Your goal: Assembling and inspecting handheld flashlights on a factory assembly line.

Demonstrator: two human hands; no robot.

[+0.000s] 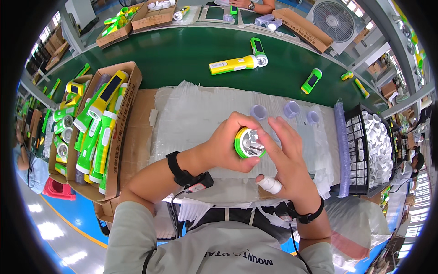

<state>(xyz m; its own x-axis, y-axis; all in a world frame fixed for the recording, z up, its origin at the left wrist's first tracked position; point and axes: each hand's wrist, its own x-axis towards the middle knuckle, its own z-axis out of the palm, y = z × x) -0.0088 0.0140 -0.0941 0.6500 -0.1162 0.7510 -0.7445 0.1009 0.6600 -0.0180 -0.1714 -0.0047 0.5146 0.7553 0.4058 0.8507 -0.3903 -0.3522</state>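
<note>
My left hand [224, 145] is wrapped round a yellow and green flashlight [250, 143], its clear lens and reflector turned up. My right hand [292, 166] has its fingers stretched out, the index finger at the lens rim; whether it presses on the rim I cannot tell. White tape [269, 184] covers the right thumb. Beyond my hands, several clear plastic rings [258, 112] stand on the pale, worn work sheet [182, 118]. The flashlight's body below the head is mostly hidden by my left hand.
At left, a cardboard box [130, 114] holds several flashlights. On the right stands a black basket [365, 137] of white rings, a rolled plastic tube [341, 150] beside it. Flashlights [232, 65] lie on the green belt [182, 55]. A co-worker's arm [260, 6] shows across it.
</note>
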